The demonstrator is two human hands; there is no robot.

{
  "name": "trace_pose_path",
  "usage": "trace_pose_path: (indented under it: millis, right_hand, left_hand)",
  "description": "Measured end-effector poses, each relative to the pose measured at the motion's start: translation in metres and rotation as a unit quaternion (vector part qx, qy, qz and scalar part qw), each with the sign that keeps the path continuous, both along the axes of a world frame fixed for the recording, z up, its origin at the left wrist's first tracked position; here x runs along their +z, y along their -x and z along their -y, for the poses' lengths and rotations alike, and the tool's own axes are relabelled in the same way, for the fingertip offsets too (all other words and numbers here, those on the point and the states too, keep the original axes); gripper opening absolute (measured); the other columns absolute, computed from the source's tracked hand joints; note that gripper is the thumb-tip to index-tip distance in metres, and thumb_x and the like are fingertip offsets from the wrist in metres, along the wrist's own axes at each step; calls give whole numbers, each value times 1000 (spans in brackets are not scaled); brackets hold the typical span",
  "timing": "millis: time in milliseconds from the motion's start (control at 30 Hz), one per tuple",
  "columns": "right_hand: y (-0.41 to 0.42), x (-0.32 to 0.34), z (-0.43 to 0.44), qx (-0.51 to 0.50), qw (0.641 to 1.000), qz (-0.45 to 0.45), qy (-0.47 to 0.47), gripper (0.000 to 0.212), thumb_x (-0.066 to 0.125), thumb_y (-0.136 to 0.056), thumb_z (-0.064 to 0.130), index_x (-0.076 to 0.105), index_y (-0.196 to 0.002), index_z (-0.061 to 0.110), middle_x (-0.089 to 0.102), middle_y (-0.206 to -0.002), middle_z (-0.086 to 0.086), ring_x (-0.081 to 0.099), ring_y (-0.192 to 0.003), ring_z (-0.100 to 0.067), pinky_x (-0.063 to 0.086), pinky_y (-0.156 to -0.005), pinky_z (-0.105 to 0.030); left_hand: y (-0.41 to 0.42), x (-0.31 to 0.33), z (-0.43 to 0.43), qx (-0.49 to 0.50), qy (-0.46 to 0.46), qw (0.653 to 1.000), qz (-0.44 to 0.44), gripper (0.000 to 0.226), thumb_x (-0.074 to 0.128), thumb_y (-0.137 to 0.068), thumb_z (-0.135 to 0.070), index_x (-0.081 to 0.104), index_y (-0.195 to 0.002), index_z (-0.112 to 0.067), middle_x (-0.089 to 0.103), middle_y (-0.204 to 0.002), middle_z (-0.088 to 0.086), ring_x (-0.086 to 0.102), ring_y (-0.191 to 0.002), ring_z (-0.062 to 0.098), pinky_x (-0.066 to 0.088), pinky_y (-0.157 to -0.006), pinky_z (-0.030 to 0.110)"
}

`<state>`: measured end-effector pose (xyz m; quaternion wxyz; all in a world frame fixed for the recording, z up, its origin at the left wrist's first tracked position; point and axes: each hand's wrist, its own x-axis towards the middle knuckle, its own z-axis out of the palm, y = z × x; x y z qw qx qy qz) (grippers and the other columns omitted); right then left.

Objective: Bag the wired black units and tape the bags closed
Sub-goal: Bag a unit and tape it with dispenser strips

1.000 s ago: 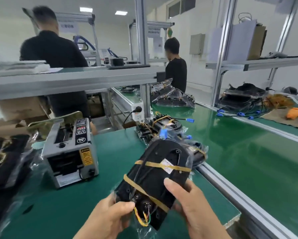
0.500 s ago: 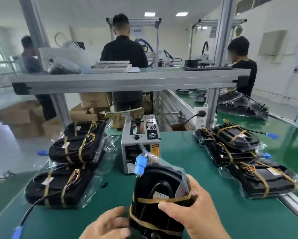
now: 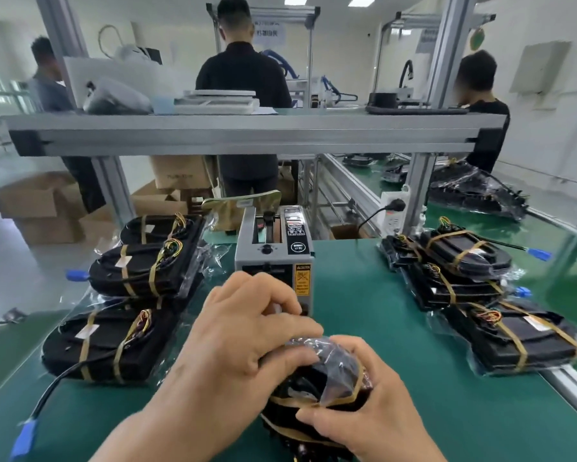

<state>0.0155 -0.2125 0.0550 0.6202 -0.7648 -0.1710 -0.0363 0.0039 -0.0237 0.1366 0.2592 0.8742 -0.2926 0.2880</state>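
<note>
Left hand (image 3: 237, 331) grips clear bag (image 3: 333, 358) over black unit (image 3: 302, 386); right hand (image 3: 373, 418) clasps black unit, on green surface (image 3: 380, 311) just before tape dispenser (image 3: 273, 261).

Head-worn, downward, seemingly near left hand (image 3: 237, 345)

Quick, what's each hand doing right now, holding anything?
Left hand: fingers curled over the top of the bagged black unit, holding its plastic.
Right hand: gripping the same unit's side.
</note>
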Motion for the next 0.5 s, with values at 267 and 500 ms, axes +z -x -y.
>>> trace_pose_path:
  millis: [267,500]
  right_hand:
    - [4,3,3,19,997,57,47,57,87,-60,21,61,-106,42,76,-90,10,74,-81,-8,55,-71,-16]
    - [0,-1,15,-5,999,28,16,57,85,-55,23,65,-105,43,76,-94,8,73,-85,-10,54,-74,-16]
  left_hand:
    - [-16,33,3,-93,104,986,-89,14,57,-89,-41,65,-87,-30,62,-84,-10,62,-81,15,48,-69,19]
    - [-24,16,-15,-109,-23,977,-179,31,84,-72,-37,69,-100,-36,60,-104,-16,57,-103,4,41,-89,16]
